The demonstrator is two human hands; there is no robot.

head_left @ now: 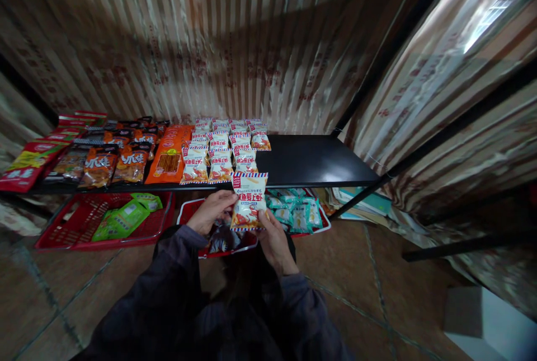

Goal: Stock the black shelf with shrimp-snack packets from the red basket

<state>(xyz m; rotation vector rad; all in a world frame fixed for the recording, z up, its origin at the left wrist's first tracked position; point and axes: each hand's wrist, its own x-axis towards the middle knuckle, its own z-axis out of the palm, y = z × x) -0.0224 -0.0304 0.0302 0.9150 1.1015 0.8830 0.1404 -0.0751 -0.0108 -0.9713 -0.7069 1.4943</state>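
A white and red snack bag [249, 202] with striped edges is held upright between my two hands, in front of the shelf's front edge. My left hand [212, 211] pinches its left side. The fingers of my right hand [277, 242] grip its lower right corner. Behind it, several matching snack bags [195, 164] lie in rows on the black shelf [310, 160]. To their left is an orange packet [170, 154], then black and orange bags [99, 165] and red and yellow bags [31, 162].
Under the shelf are a red basket with green packets [121, 218], a middle basket with dark packets [224, 238] and a basket with teal packets [300, 212]. Black metal posts [369, 84] rise at right. A white box [482, 316] stands on the floor.
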